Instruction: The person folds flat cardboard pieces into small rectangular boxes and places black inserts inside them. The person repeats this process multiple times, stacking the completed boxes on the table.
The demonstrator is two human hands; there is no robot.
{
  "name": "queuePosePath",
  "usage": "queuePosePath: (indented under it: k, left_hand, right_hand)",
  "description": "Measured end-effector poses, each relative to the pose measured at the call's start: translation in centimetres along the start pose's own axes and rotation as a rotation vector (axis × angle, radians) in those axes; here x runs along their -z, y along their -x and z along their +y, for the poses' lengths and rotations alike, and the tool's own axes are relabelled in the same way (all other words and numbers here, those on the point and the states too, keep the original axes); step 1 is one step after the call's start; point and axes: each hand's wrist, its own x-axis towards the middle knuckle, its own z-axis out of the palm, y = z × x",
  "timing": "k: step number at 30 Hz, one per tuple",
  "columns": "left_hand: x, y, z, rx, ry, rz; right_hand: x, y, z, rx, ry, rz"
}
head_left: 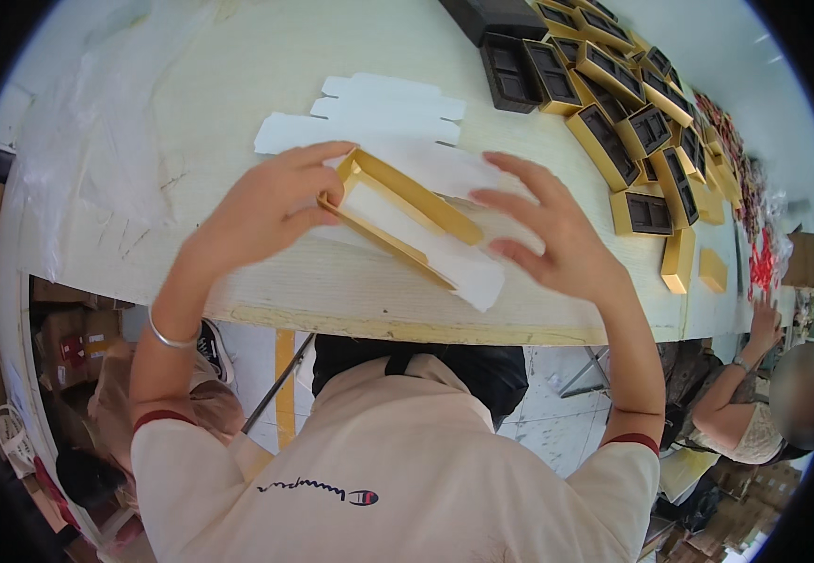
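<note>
A partly folded gold cardboard box (407, 207) with a white inside tilts over the near part of the table. Its far-left end is closed up, while the end towards my right hand lies open with a white flap sticking out. My left hand (280, 199) grips the closed end between thumb and fingers. Just off the open end, my right hand (552, 225) has its fingers spread and holds nothing. Beneath and behind the box lie flat white die-cut box blanks (383, 105), partly hidden by it.
Many gold boxes with black compartment inserts (604, 145) crowd the table's right side, beside a black box (508, 70). Clear plastic film (92, 169) covers the far left. At the right edge a co-worker's hand (764, 326) is near red material (762, 265).
</note>
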Motion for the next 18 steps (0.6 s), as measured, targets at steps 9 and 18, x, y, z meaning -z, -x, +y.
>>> queuePosePath:
  k: [9, 18]
  left_hand:
    - [-1.0, -0.2, 3.2, -0.081, -0.329, 0.099]
    - [-2.2, 0.7, 0.8, -0.12, -0.151, 0.121]
  right_hand:
    - [-4.2, -1.9, 0.1, 0.145, -0.126, -0.072]
    - [-4.6, -6.2, 1.0, 0.174, -0.237, -0.154]
